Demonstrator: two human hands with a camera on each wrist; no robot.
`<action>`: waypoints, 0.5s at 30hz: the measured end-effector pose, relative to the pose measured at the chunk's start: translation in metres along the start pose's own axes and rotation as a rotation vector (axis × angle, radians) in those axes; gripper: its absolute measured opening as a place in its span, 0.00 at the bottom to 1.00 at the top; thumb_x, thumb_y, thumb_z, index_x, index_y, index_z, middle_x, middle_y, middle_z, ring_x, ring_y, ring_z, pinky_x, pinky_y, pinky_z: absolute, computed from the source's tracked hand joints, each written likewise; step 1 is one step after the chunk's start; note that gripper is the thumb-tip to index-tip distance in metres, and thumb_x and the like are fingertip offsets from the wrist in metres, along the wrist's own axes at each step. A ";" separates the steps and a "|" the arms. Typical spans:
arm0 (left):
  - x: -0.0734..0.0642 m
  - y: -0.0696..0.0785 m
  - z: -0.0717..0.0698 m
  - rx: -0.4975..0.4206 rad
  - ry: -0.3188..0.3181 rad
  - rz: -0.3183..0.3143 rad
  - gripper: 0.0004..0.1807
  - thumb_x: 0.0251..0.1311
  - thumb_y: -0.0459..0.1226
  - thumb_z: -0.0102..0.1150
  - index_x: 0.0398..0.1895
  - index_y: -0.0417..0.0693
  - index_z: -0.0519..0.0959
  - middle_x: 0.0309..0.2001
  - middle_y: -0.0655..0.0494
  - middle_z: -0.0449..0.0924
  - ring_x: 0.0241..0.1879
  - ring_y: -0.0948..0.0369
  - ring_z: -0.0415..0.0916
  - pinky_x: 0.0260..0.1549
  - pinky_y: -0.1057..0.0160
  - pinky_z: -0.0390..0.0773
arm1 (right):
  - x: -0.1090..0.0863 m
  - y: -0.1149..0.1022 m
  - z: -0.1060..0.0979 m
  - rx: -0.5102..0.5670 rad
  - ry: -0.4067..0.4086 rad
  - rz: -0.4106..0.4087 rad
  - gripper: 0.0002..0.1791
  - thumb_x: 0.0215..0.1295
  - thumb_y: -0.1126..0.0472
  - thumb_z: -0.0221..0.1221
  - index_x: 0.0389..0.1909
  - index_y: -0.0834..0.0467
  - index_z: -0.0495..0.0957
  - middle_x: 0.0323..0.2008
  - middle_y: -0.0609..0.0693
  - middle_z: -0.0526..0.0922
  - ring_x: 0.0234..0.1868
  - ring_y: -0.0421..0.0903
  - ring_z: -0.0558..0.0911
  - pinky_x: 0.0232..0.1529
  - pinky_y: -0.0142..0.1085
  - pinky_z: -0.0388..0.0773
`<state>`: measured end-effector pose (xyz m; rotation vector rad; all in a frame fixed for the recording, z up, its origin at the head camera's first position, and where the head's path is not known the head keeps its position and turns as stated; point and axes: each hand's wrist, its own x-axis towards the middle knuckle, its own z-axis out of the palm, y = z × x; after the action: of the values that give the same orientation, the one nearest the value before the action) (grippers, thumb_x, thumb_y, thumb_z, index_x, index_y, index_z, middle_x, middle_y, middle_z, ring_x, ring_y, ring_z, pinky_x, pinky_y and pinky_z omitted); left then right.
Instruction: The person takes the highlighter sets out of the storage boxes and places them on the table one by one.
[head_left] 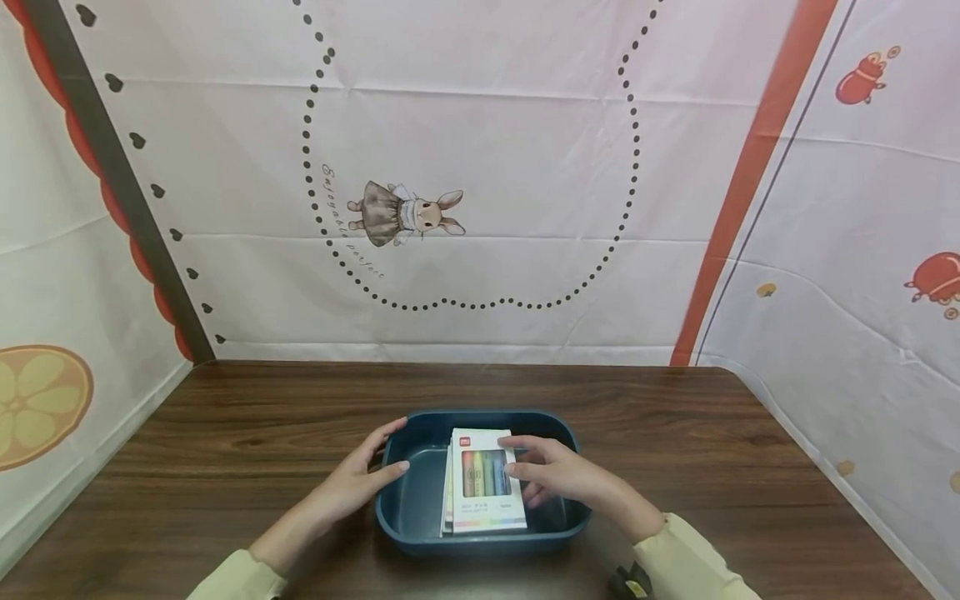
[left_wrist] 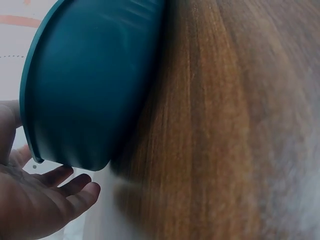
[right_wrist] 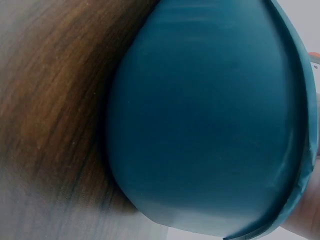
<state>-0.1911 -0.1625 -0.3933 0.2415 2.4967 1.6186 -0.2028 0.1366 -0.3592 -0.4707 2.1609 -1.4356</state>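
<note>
A dark blue plastic basin [head_left: 427,543] stands on the table. Inside it lies a white box of crayons [head_left: 490,517], its window showing a row of coloured sticks, on top of other flat pale items. My left hand [head_left: 360,479] is at the basin's left rim, thumb over the inside and fingers spread loosely outside; in the left wrist view these fingers [left_wrist: 80,197] are beside the basin's wall. My right hand [head_left: 551,471] reaches over the right rim and holds the box's right edge, thumb and index finger on its face, the other fingers partly hidden beside it.
The brown wooden table [head_left: 262,442] runs back to a printed white cloth [head_left: 525,183], with similar cloth at both sides. A small dark object with a yellow patch [head_left: 633,583] is near my right sleeve.
</note>
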 end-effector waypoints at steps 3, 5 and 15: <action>0.000 -0.001 0.001 -0.003 -0.002 0.003 0.30 0.60 0.41 0.55 0.66 0.59 0.59 0.66 0.41 0.56 0.63 0.40 0.54 0.54 0.38 0.62 | 0.000 0.001 0.001 0.010 0.008 0.003 0.29 0.61 0.58 0.58 0.62 0.60 0.64 0.51 0.62 0.71 0.28 0.47 0.82 0.33 0.40 0.80; 0.000 -0.001 0.001 -0.007 -0.004 0.001 0.30 0.60 0.41 0.55 0.66 0.59 0.59 0.66 0.41 0.56 0.63 0.39 0.54 0.53 0.39 0.64 | 0.001 0.002 0.001 0.014 0.017 0.008 0.29 0.58 0.61 0.60 0.62 0.59 0.66 0.52 0.62 0.70 0.28 0.48 0.82 0.33 0.40 0.80; 0.002 -0.004 0.002 -0.027 -0.026 -0.007 0.29 0.61 0.39 0.55 0.66 0.57 0.60 0.67 0.40 0.54 0.63 0.37 0.53 0.53 0.39 0.62 | 0.002 0.002 0.003 -0.049 0.071 -0.003 0.31 0.51 0.63 0.66 0.58 0.57 0.69 0.52 0.62 0.69 0.29 0.46 0.80 0.32 0.39 0.80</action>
<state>-0.1932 -0.1620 -0.3974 0.2483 2.4521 1.6346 -0.2028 0.1336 -0.3631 -0.4464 2.2567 -1.4235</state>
